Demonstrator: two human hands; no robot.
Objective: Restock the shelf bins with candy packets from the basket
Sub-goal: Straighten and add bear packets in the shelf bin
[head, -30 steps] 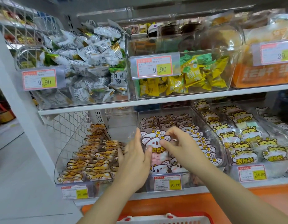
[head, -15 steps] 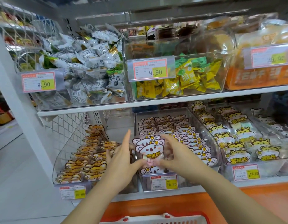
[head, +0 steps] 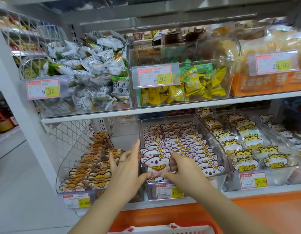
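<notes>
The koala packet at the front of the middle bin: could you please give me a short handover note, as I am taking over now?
Hands: the left hand has straight fingers and touches the left edge of the koala packet; the right hand pinches its right edge.
Place: the packet stands upright at the front of the middle bin, above the price tag.
Done: rows of koala packets fill the bin to the back.
Left: seat this packet, let go, then probably return to the basket; only its rim shows, so I cannot tell what it holds.

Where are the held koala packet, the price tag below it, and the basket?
koala packet (head: 155, 159): head view, on the printed koala face.
price tag (head: 169, 191): head view, tag's middle, left of the yellow patch.
basket (head: 163, 229): head view, on its white rim at bottom edge.
</notes>
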